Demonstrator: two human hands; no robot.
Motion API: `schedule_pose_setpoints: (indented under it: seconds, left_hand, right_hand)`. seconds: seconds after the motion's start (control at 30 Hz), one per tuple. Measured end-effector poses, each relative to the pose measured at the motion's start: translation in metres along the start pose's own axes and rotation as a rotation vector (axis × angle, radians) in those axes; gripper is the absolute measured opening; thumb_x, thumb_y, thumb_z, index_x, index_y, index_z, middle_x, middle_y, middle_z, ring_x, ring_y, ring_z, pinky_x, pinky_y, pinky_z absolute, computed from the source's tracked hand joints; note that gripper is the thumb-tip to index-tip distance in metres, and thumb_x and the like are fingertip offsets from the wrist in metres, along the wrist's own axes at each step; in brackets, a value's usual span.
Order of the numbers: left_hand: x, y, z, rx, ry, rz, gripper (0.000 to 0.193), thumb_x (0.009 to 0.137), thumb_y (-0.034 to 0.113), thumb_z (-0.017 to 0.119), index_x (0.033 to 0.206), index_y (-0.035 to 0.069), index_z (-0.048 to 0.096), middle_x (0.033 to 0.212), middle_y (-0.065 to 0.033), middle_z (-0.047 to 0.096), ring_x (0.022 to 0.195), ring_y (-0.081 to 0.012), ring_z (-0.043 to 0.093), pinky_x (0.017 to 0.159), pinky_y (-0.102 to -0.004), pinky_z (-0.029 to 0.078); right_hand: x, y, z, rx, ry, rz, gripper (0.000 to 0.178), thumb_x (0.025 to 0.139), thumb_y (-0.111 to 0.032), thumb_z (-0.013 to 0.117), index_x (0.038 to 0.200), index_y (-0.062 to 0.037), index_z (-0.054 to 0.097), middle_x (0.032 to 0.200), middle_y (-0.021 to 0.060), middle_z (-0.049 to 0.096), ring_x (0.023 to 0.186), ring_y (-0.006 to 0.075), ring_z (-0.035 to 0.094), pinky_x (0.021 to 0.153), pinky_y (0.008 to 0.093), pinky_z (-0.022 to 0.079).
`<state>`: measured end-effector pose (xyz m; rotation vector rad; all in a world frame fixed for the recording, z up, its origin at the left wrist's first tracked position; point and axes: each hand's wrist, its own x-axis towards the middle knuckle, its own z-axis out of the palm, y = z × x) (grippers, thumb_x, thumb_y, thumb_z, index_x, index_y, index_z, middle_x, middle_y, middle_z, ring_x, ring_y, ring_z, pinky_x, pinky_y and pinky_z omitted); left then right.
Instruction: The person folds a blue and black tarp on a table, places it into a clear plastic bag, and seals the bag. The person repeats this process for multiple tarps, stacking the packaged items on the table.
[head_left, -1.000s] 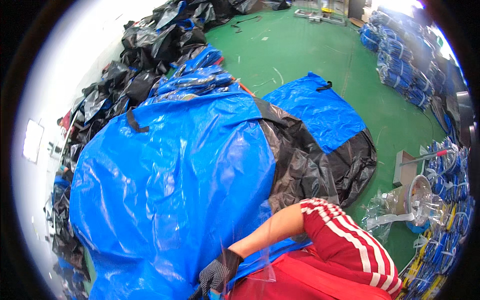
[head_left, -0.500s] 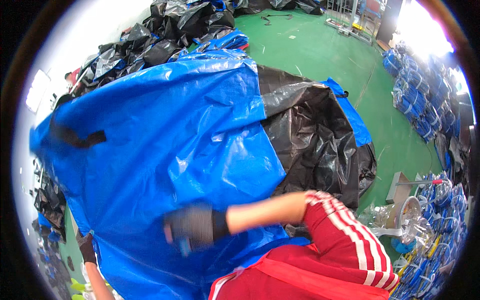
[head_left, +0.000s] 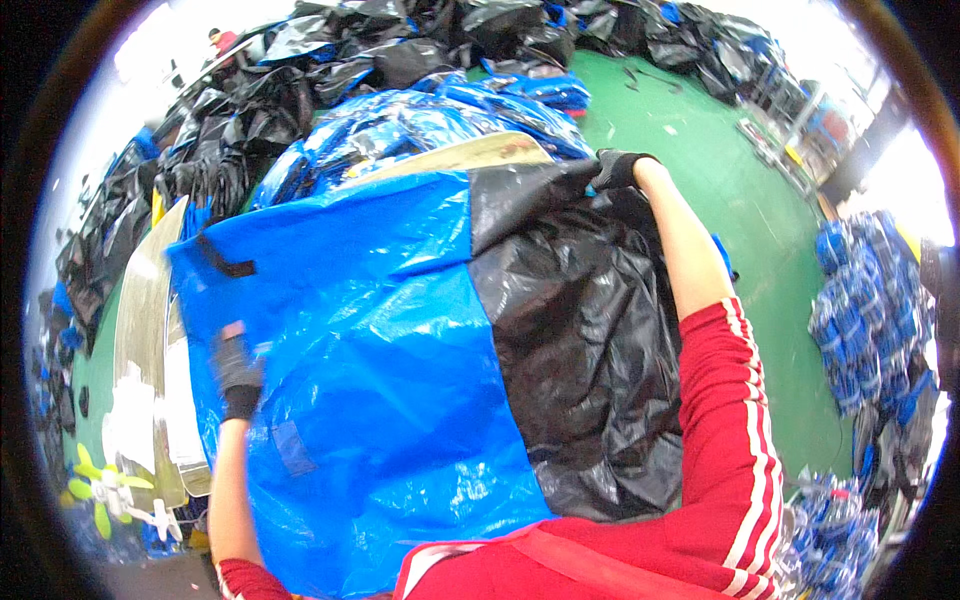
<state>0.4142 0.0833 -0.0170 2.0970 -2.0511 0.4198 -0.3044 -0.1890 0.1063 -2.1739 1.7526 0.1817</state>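
Note:
A large plastic tarp sheet, its left part blue [head_left: 380, 360] and its right part black and wrinkled [head_left: 590, 370], lies spread out before me. A short black strap [head_left: 232, 262] sits near its far left corner, and a faint square patch [head_left: 292, 447] shows on the blue. My left hand [head_left: 238, 368], in a dark glove with bare fingertips, is over the left part of the blue, blurred, its fingers looking stretched out. At the far edge of the black part, my gloved right hand [head_left: 622, 172] is closed on the sheet.
Behind the sheet lies a stack of folded blue sheets [head_left: 400, 115], with heaps of black and blue sheets [head_left: 400, 60] beyond. Bundled blue packs [head_left: 865, 310] stand at the right. A pale board [head_left: 140, 350] and a green-bladed fan [head_left: 103, 488] are at the left.
My right hand has gone from low over the blue to the far black edge and gripped it. My left hand has left the near left edge and moved onto the blue. The view has shifted.

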Motion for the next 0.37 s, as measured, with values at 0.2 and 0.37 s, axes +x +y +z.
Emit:
schedule_pose_setpoints:
  seconds: [0.2, 0.37]
  left_hand:
    - [0.05, 0.315, 0.0, -0.403, -0.005, 0.623, 0.081, 0.082, 0.067, 0.051, 0.146, 0.02, 0.035, 0.152, -0.0154, 0.03, 0.141, -0.0414, 0.022, 0.111, -0.0648, 0.005]
    - [0.11, 0.343, 0.043, -0.289, -0.223, 0.568, 0.09, 0.077, 0.077, 0.045, 0.148, 0.024, 0.031, 0.156, -0.0136, 0.02, 0.143, -0.0428, 0.015, 0.109, -0.0679, 0.004]
  right_hand:
    - [0.06, -0.074, 0.012, -0.119, 0.224, -0.162, 0.074, 0.074, -0.055, 0.07, 0.127, -0.0056, 0.055, 0.126, 0.0226, 0.056, 0.111, 0.0343, 0.058, 0.092, 0.0416, 0.046]
    - [0.072, -0.172, -0.018, -0.297, 0.839, -0.267, 0.039, 0.089, -0.038, 0.051, 0.118, -0.0154, 0.065, 0.103, 0.0215, 0.067, 0.091, 0.0326, 0.068, 0.082, 0.0476, 0.051]
